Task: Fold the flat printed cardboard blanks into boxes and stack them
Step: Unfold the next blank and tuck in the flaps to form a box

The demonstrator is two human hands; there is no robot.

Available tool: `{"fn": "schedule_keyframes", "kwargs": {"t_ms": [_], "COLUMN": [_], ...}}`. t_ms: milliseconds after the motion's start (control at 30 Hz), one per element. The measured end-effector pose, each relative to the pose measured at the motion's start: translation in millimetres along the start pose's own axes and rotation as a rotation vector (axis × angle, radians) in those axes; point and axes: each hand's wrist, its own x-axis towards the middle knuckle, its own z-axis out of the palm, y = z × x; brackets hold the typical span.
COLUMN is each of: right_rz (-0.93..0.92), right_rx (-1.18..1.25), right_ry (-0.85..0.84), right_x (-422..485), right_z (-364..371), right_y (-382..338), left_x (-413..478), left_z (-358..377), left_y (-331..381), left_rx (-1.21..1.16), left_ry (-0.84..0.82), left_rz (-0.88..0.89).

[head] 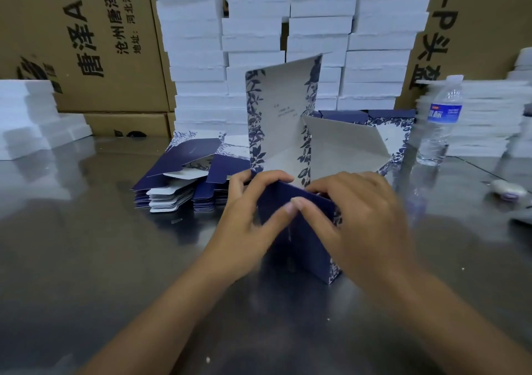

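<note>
Your left hand (250, 222) and right hand (362, 222) both grip the half-folded navy box (305, 253), fingers curled over its top edge, thumbs on the front panel. It's standing on the shiny table (86, 259) with its floral flap (282, 115) upright, and the pile of flat blanks (178, 179) is just behind to the left

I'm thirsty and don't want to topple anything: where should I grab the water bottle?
Probably round the water bottle at its label, coming from the near side: it stands upright, with white stacks behind and printed boxes to its left.
</note>
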Motion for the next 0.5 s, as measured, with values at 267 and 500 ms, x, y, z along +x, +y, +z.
{"fn": "schedule_keyframes", "kwargs": {"t_ms": [267, 500], "right_rz": [-0.133, -0.168], "right_rx": [-0.128, -0.169], "right_ry": [0.12, 0.178], "right_x": [-13, -14], "right_z": [3, 1], "right_y": [-1, 7], "left_x": [-1, -4], "left_z": [7, 11], "left_y": [19, 17], "left_rx": [-0.113, -0.085], "left_ry": [-0.007, 0.034], "left_rz": [-0.04, -0.037]}}
